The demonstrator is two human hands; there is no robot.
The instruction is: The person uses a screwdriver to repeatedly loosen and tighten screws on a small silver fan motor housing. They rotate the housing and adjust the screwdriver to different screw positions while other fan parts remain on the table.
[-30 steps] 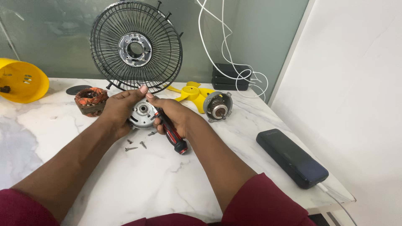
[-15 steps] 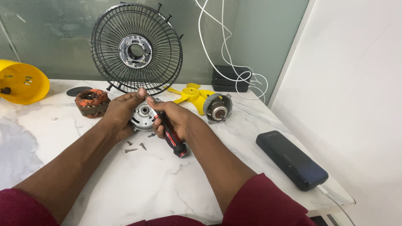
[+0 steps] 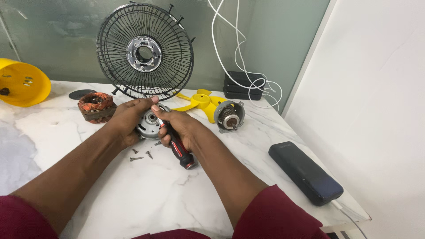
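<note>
Together, hands point(image 3: 128, 119) grip ribbed screwdriver point(image 3: 179, 148), round metal housing point(image 3: 148, 125).

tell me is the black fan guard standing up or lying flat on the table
Standing up. The fan guard rests on its rim at the back of the table, face toward the camera, beyond both hands.

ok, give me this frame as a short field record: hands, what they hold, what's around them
left hand: grips the round silver metal motor housing
right hand: holds a red-and-black-handled screwdriver, tip at the housing
loose screws: on the white marble table, below the housing
behind: black wire fan grille, upright
left of hands: copper-wound stator
right of hands: yellow plastic fan blade, second metal motor part
far right: dark rectangular power bank
</note>
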